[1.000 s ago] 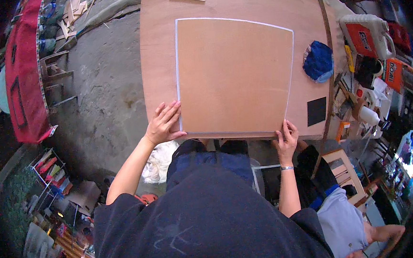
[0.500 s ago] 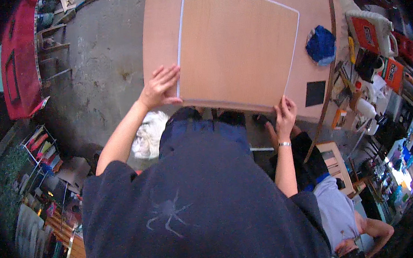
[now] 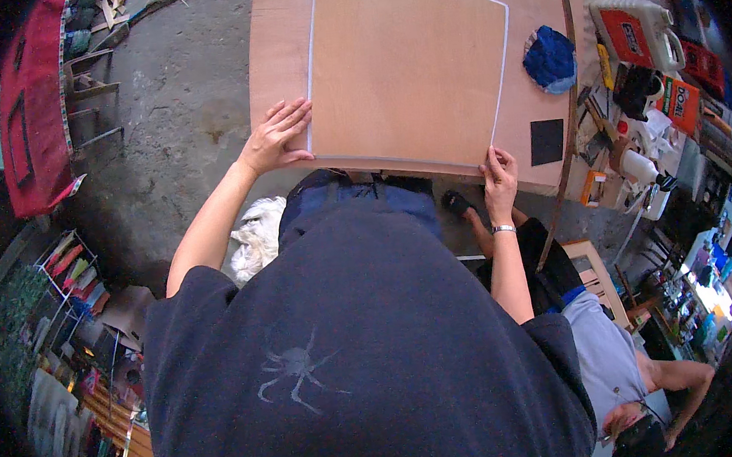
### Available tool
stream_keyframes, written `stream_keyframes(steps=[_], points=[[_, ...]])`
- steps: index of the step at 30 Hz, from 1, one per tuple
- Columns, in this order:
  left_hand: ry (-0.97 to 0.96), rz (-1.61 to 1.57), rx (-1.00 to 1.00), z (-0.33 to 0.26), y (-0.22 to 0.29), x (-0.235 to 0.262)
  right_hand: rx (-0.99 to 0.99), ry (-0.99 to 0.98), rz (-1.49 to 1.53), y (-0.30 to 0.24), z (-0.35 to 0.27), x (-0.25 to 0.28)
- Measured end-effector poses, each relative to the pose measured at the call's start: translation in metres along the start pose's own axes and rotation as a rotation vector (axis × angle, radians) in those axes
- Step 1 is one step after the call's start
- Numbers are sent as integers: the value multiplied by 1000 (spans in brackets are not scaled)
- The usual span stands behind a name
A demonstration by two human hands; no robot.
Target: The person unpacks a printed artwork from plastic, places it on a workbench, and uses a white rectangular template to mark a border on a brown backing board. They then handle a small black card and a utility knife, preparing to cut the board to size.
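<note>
While hands (image 3: 277, 137) (image 3: 500, 177), left outspread, right pinching, touch the panel (image 3: 410, 72), blue cloth (image 3: 550, 58) lies nearby.

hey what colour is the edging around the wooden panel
The edging is whitish, best seen in the head view.

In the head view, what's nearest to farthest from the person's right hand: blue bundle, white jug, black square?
1. Black square: just right of the right hand.
2. Blue bundle: above the square.
3. White jug: upper right.
</note>
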State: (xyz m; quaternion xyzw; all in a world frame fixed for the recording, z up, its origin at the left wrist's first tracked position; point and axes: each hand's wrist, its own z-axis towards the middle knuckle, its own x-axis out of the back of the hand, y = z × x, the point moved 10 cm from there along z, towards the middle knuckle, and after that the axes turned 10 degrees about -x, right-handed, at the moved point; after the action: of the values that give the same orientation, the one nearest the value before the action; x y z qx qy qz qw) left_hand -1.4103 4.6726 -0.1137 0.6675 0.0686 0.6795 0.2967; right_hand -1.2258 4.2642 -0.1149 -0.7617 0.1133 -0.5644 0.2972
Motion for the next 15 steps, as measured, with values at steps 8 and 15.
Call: stream_keyframes(steps=[8, 15], points=[[24, 4, -1, -2, -1, -4, 2, -12, 49, -12, 5, 5], [27, -28, -6, 0, -3, -3, 12, -15, -2, -8, 11, 6]])
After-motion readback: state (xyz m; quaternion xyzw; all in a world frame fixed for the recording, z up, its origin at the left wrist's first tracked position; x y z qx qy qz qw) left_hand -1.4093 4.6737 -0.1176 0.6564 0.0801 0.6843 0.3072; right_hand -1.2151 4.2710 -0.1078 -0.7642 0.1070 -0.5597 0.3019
